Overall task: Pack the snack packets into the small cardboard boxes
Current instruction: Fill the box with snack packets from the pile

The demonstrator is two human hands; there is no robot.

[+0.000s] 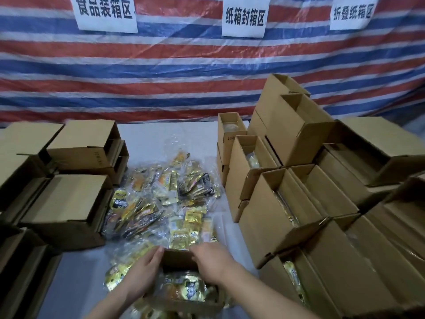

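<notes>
A small open cardboard box point(177, 259) sits at the near edge of the table, filled with gold and black snack packets point(186, 288). My left hand point(142, 272) grips its left wall and my right hand point(213, 261) holds its far right wall and flap. Beyond the box lies a loose pile of snack packets point(161, 199) in clear wrap, spread over the middle of the white table point(161, 137).
Empty open boxes point(76, 146) are stacked on the left. Filled boxes point(276, 210) with packets showing stand in rows on the right, stacked higher toward the back. A striped tarp point(184, 65) with paper signs hangs behind the table.
</notes>
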